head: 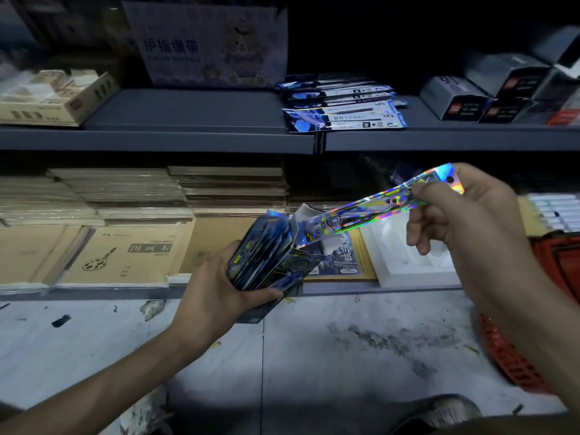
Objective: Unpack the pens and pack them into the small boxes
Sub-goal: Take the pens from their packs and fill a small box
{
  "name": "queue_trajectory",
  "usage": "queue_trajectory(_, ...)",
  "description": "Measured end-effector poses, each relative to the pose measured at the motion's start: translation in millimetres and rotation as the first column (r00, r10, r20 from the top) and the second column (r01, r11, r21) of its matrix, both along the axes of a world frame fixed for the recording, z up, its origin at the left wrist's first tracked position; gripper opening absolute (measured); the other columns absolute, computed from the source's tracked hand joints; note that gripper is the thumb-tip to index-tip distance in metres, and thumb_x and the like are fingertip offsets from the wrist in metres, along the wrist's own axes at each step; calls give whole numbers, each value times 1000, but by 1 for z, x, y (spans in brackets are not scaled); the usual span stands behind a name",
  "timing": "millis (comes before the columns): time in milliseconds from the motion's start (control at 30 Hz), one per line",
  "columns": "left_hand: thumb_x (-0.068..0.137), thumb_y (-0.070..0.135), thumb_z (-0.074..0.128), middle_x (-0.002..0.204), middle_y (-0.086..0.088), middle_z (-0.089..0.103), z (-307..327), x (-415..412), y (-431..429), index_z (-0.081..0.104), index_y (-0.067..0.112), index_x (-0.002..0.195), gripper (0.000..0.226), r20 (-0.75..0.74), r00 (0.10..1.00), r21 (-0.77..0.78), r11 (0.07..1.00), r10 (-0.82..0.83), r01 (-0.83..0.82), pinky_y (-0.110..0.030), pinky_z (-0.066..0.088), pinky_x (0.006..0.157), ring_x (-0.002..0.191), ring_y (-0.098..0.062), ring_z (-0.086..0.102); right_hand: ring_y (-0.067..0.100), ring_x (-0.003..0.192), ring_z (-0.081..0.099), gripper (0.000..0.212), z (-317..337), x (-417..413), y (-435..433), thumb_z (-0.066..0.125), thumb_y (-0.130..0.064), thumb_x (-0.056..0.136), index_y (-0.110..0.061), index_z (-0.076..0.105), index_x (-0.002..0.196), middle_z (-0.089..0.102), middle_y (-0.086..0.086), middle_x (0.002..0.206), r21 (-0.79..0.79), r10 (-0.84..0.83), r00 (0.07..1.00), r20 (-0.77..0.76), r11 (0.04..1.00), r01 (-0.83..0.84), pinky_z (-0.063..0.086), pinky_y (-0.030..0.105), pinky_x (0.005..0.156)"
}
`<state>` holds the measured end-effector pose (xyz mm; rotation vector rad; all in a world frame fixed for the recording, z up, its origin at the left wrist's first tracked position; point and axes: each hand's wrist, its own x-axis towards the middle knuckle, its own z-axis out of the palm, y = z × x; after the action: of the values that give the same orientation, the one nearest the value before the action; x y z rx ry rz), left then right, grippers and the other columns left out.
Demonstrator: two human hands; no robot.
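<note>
Holographic foil catches the light on the pen pack (370,215), which the right hand (461,221) pinches by its hang-hole end, thumb and curled fingers clamped on the strip. Its other end sits at the mouth of the open dark-blue box (266,252). The left hand (213,290) grips that box from below and the side, tilted toward the right hand. The tilt seems meant to let packs slide out lengthwise. Whether the pack's tip is inside the box or just clear of it cannot be told. More packs stand crammed on end in the box.

The pack is long, flat and narrow, with a rainbow sheen and dark printing; the pen inside is not plainly visible. On the upper shelf (188,120) a pile (342,111) of similar packs lies flat. The small boxes (455,98) stand to its right, probably staged there within reach for packing.
</note>
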<state>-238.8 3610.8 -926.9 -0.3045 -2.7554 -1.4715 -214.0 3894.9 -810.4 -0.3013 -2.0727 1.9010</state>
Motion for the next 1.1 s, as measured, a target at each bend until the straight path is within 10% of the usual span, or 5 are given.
queue_trajectory(833,59,44,97,88,29,70,8,2,17,59,41,95,53,-56,997,-93,994,-53,48,-32,58,63,78,4,67,18,41,45,30,-27,17,-47,81,-27,87,-13,68,64,57,3,52,85,120,913,390,983,-165,33,23,39)
queue_trajectory(1100,57,47,98,90,24,74,3,0,21,65,34,103,58,24,997,-81,994,-78,80,-34,60,70,82,6,69,10,51,45,23,-21,27,-47,80,-28,87,-19,66,71,49,-3,52,316,108,994,4,943,-103,39,23,55)
